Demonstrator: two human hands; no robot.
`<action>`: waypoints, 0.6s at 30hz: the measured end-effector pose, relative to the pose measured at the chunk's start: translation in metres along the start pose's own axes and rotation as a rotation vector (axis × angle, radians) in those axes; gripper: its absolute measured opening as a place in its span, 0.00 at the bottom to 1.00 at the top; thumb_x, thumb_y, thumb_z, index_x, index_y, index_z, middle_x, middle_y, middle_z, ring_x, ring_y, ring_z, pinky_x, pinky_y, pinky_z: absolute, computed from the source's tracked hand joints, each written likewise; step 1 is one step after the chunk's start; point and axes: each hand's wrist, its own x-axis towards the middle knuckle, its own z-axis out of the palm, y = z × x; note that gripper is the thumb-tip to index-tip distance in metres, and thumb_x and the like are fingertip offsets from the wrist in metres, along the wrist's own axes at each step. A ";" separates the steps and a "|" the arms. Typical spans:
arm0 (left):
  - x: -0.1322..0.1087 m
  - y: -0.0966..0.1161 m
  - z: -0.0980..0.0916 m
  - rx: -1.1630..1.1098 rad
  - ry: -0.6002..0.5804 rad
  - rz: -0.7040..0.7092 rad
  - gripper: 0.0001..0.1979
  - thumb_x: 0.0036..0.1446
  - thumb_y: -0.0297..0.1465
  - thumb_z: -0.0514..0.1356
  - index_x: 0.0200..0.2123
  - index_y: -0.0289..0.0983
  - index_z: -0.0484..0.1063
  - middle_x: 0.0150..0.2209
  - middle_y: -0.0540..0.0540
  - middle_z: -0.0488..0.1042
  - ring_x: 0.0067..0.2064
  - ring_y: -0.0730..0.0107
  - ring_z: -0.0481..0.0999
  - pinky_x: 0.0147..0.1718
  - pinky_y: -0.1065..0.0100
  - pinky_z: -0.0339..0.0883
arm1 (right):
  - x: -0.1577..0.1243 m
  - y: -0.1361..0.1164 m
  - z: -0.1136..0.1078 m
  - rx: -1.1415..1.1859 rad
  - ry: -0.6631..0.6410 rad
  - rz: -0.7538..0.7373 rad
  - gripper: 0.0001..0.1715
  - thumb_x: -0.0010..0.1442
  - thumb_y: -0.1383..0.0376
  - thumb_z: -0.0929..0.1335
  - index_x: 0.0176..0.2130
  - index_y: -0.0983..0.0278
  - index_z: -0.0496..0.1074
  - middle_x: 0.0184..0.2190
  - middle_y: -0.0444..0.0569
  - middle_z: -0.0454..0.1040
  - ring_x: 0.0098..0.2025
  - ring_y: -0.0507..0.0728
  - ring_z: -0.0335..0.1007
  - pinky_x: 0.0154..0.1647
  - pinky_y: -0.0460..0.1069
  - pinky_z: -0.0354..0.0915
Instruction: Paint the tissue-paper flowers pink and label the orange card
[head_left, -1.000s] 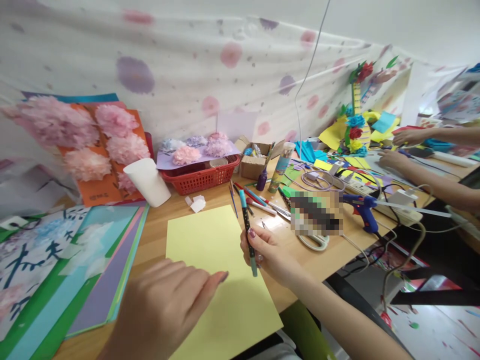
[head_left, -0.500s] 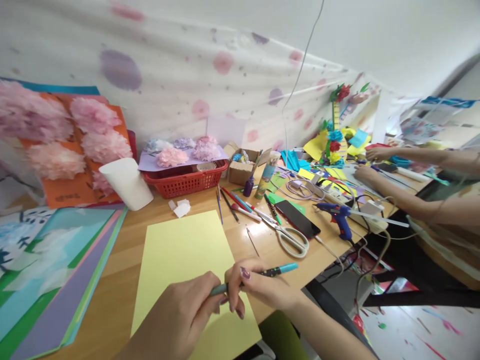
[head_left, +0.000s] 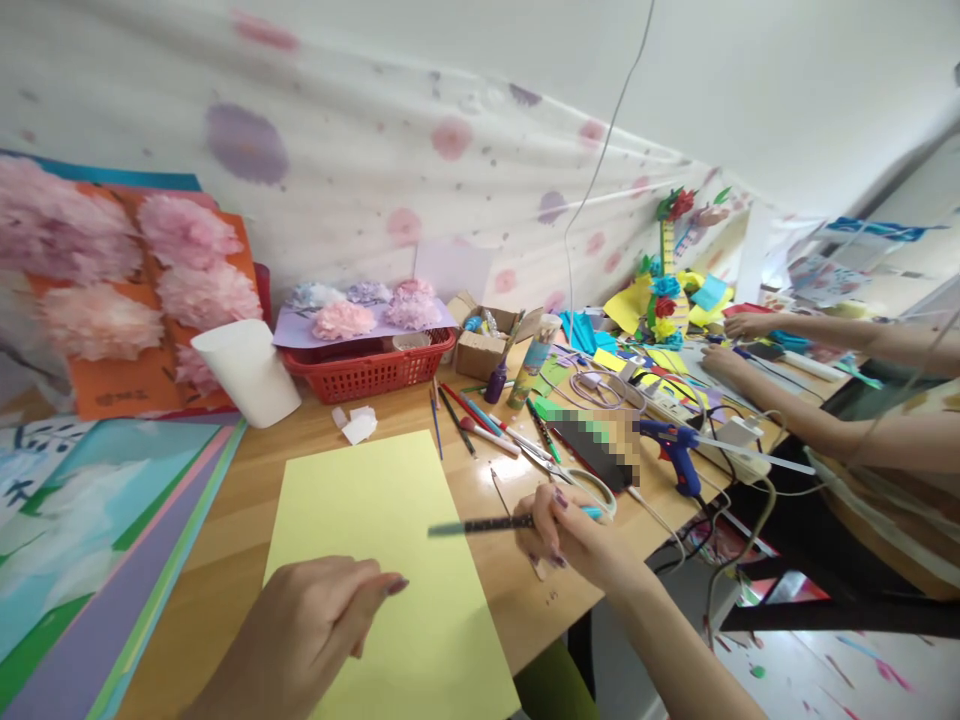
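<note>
A dark patterned pen (head_left: 491, 524) with a blue end lies in the grip of my right hand (head_left: 562, 528), raised over the right edge of a yellow paper sheet (head_left: 390, 500). Its grey-green end points left. My left hand (head_left: 307, 625) is over the sheet's lower left part, apart from the pen, fingers curled together; I make out nothing in it. Scissors (head_left: 592, 488) lie just behind my right hand, partly covered by it. Several pens and brushes (head_left: 491, 437) are spread beyond the sheet.
Coloured sheets (head_left: 142, 560) lie at the left. Behind are a white roll (head_left: 247, 372), a red basket (head_left: 367, 370) and a small cardboard box (head_left: 484, 352). A blue glue gun (head_left: 679, 455), cables and a blurred-out phone lie right. Another person's hands (head_left: 724, 365) are farther right.
My right hand has moved right with the pen, whose other end has come out of my left hand. My left hand has shifted slightly left and down.
</note>
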 end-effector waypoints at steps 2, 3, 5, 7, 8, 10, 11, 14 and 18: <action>-0.002 -0.011 -0.003 0.007 -0.020 -0.082 0.26 0.68 0.39 0.44 0.19 0.40 0.66 0.12 0.56 0.66 0.16 0.78 0.70 0.21 0.76 0.60 | -0.004 -0.010 -0.016 -0.391 0.037 0.045 0.28 0.71 0.48 0.59 0.29 0.63 0.69 0.24 0.45 0.67 0.28 0.54 0.66 0.33 0.50 0.61; -0.002 -0.017 -0.005 0.012 -0.039 -0.119 0.25 0.67 0.39 0.43 0.21 0.41 0.69 0.12 0.56 0.66 0.15 0.77 0.70 0.21 0.76 0.60 | -0.005 -0.014 -0.023 -0.608 0.042 0.092 0.27 0.71 0.48 0.59 0.32 0.63 0.70 0.29 0.48 0.70 0.32 0.55 0.67 0.37 0.51 0.62; 0.002 -0.029 -0.008 0.027 -0.086 -0.182 0.21 0.63 0.37 0.44 0.28 0.40 0.73 0.13 0.56 0.68 0.16 0.74 0.71 0.20 0.74 0.61 | -0.008 -0.020 -0.031 -0.968 0.020 0.212 0.24 0.71 0.49 0.58 0.36 0.62 0.71 0.36 0.51 0.72 0.38 0.58 0.68 0.43 0.54 0.62; 0.009 -0.042 -0.007 0.048 -0.137 -0.220 0.18 0.57 0.32 0.46 0.38 0.39 0.75 0.18 0.54 0.74 0.19 0.73 0.73 0.22 0.74 0.63 | -0.010 -0.021 -0.034 -1.177 -0.031 0.314 0.23 0.70 0.50 0.58 0.39 0.62 0.72 0.39 0.52 0.72 0.40 0.60 0.69 0.45 0.56 0.62; 0.012 -0.050 -0.005 0.057 -0.147 -0.233 0.20 0.54 0.30 0.46 0.43 0.38 0.74 0.22 0.53 0.76 0.21 0.73 0.74 0.23 0.74 0.64 | -0.011 -0.021 -0.034 -1.242 -0.053 0.344 0.22 0.70 0.51 0.59 0.40 0.62 0.72 0.39 0.52 0.72 0.41 0.60 0.69 0.45 0.56 0.63; 0.017 -0.066 0.003 0.061 -0.125 -0.246 0.26 0.51 0.27 0.45 0.50 0.37 0.72 0.29 0.50 0.79 0.25 0.72 0.76 0.26 0.73 0.67 | -0.011 -0.018 -0.033 -1.326 -0.077 0.377 0.20 0.70 0.52 0.59 0.42 0.62 0.73 0.41 0.53 0.72 0.43 0.61 0.70 0.46 0.56 0.64; 0.019 -0.073 0.007 0.049 -0.093 -0.247 0.28 0.50 0.26 0.45 0.53 0.38 0.71 0.32 0.49 0.80 0.28 0.72 0.77 0.28 0.73 0.69 | -0.011 -0.017 -0.032 -1.351 -0.081 0.386 0.20 0.70 0.53 0.59 0.42 0.62 0.73 0.41 0.53 0.72 0.44 0.62 0.70 0.46 0.56 0.65; 0.019 -0.089 0.018 -0.039 -0.027 -0.242 0.32 0.49 0.22 0.44 0.57 0.40 0.67 0.46 0.46 0.80 0.41 0.72 0.81 0.39 0.72 0.73 | -0.011 -0.015 -0.032 -1.391 -0.074 0.399 0.21 0.71 0.55 0.58 0.43 0.62 0.74 0.43 0.53 0.72 0.46 0.62 0.70 0.48 0.57 0.65; 0.016 -0.087 0.017 -0.054 -0.029 -0.228 0.27 0.56 0.23 0.45 0.57 0.40 0.68 0.55 0.45 0.77 0.51 0.70 0.80 0.48 0.70 0.73 | -0.009 -0.013 -0.033 -1.419 -0.061 0.419 0.20 0.72 0.59 0.57 0.42 0.63 0.74 0.43 0.54 0.73 0.46 0.61 0.71 0.49 0.56 0.65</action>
